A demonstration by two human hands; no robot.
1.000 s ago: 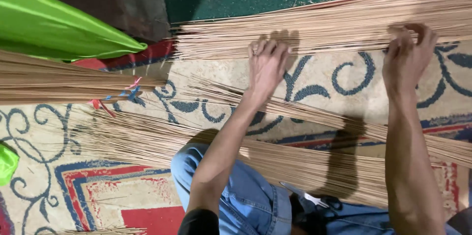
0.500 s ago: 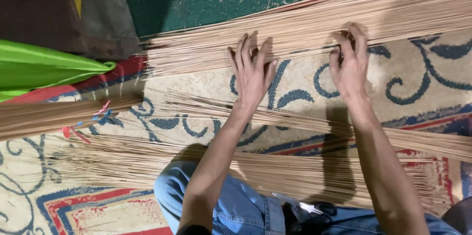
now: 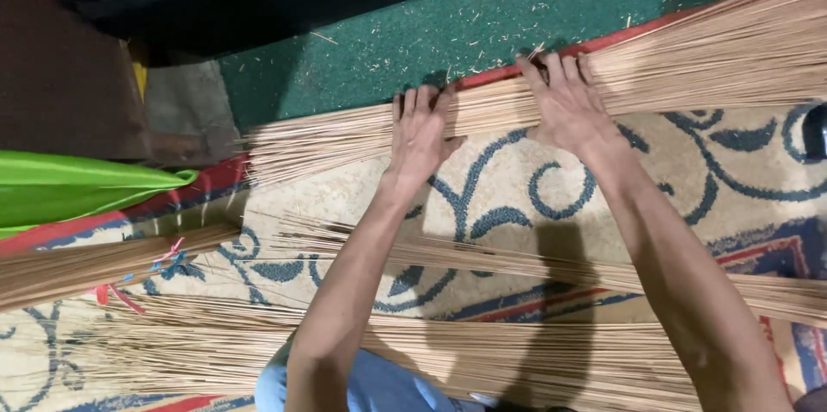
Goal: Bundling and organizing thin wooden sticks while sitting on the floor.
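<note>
Several spreads of thin tan sticks lie across a patterned rug (image 3: 551, 196), cream with blue scrolls and red bands. Beyond its red edge, green carpet (image 3: 482, 24) flecked with stick bits.

Farthest spread of sticks (image 3: 706, 59): long, fanning from upper right down toward the left, partly on the rug's edge and partly on the green carpet. Both my hands are on it.

Middle layer (image 3: 482, 257): thinner, runs across under my forearms. Nearest pile (image 3: 482, 360): thick, just over my knees in blue jeans (image 3: 388, 386).

Left side: bright green bag (image 3: 77, 188), shiny, just above a tied bundle (image 3: 86, 265) of the same sticks, with red and blue ties near its end.

My left hand (image 3: 419, 136): flat, palm down, fingers spread apart, pressing on the far spread near its left end. Nothing gripped.

My right hand (image 3: 567, 102): also flat and open, fingers splayed over the sticks, further right along the same spread. The two hands are well apart.
</note>
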